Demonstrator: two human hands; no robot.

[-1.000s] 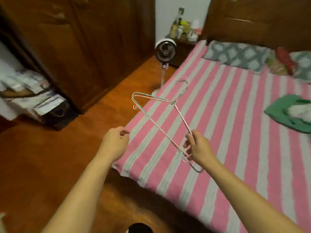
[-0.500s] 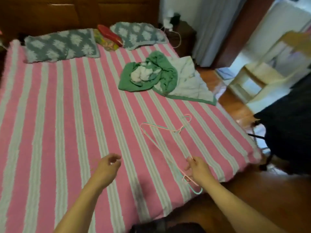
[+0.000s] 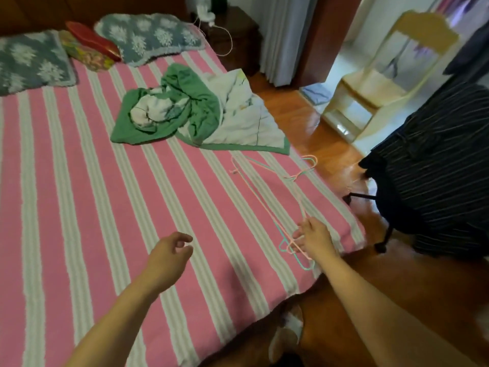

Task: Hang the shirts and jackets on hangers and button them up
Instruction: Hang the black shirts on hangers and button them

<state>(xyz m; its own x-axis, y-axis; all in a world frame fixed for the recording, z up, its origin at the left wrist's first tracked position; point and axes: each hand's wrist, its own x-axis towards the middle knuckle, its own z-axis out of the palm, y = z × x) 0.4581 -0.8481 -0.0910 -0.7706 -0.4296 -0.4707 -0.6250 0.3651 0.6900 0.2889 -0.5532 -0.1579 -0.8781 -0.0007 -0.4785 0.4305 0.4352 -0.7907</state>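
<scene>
My right hand (image 3: 313, 238) grips the near corner of thin wire hangers (image 3: 270, 205), pink and teal, which lie low over the pink striped bed (image 3: 79, 207) with their hooks pointing toward the bed's right edge. My left hand (image 3: 169, 256) hovers over the bedspread, fingers loosely curled, holding nothing. A dark pinstriped garment (image 3: 434, 165) is draped over a stand on the right. A crumpled green and pale cloth (image 3: 190, 112) lies further up the bed.
Two grey patterned pillows (image 3: 148, 35) and a red item lie at the headboard. A pale wooden chair (image 3: 391, 64) stands by the doorway on the right. A dark nightstand (image 3: 232, 30) is behind the bed. Wooden floor surrounds the bed's near corner.
The view has swung right from the wardrobe side to the bed's other side. The hangers have come down from mid-air to just over the bedspread, still in my right hand.
</scene>
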